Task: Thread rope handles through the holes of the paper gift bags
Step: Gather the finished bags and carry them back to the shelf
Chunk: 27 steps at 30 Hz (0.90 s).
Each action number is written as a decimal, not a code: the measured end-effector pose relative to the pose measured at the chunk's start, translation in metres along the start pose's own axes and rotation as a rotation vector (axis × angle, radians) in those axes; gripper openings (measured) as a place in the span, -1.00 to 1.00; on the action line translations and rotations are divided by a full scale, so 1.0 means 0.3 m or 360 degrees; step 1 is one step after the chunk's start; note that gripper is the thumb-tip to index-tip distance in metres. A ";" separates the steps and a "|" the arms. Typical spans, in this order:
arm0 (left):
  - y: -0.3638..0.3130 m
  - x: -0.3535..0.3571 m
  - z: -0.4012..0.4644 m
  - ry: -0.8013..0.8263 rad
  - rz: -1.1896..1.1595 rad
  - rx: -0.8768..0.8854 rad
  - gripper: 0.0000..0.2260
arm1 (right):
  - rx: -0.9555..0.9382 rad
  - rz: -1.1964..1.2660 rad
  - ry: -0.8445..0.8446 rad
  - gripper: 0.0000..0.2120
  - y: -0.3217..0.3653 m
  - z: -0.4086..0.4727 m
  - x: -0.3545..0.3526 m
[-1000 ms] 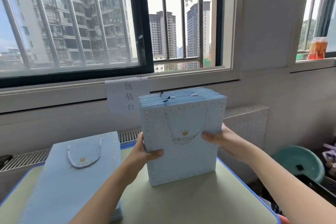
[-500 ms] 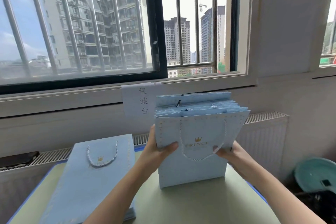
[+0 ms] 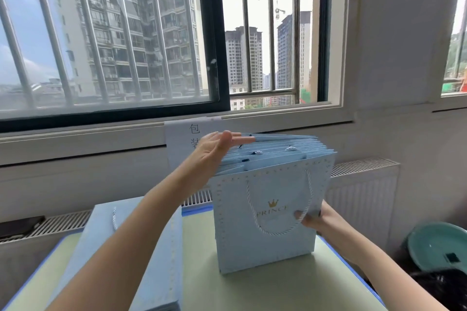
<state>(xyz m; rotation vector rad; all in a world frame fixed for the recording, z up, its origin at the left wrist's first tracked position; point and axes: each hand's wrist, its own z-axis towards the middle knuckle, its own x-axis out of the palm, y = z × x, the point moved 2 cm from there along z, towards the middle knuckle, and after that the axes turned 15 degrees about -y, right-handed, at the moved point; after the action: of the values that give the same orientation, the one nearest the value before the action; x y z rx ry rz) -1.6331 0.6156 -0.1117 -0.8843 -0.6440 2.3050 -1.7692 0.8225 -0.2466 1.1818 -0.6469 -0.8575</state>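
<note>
**Hands steady a stack of blue gift bags**

An upright stack of pale blue bags, gold crown and "PRINC…" lettering, stands on a table. The left hand lies flat-fingered along the top edges; the right hand grips the right side. A sign behind shows "包装".

Daylight, bright. Large barred window with dark frame across back wall; high-rise blocks and cloudy sky outside. White sill; paper sign with printed characters taped below it. White radiator along wall. Pale green desk, blue edge. Teal plastic stool lower right. Second window at far right.
</note>
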 end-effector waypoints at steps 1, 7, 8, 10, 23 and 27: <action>0.015 0.000 0.010 0.0071 0.0087 -0.0041 -0.37 | 0.0006 -0.0010 0.0003 -0.31 0.004 -0.003 0.002; 0.026 -0.021 0.066 0.0142 0.0352 -0.0106 0.05 | 0.0082 -0.0057 -0.0045 -0.40 -0.011 0.013 -0.002; 0.022 -0.023 0.070 0.0125 0.0355 -0.0095 0.08 | 0.0087 -0.0070 -0.0045 -0.41 -0.010 0.015 0.000; 0.027 -0.023 0.082 0.0128 0.0408 -0.0107 0.11 | 0.0090 -0.0087 -0.0048 -0.43 -0.002 0.013 0.003; 0.072 -0.039 -0.024 -0.0345 -0.0308 -0.0535 -0.25 | 0.0128 -0.0135 0.0021 -0.36 -0.005 0.001 -0.006; 0.216 0.021 -0.171 -0.0377 -0.0674 -0.0750 -0.11 | 0.0133 0.0046 0.0104 -0.43 -0.003 -0.005 0.009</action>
<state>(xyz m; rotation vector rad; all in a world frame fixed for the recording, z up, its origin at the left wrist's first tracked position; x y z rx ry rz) -1.6227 0.5850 -0.1881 -0.5945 -1.3742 1.9117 -1.7668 0.8210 -0.2478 1.2676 -0.6501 -0.7707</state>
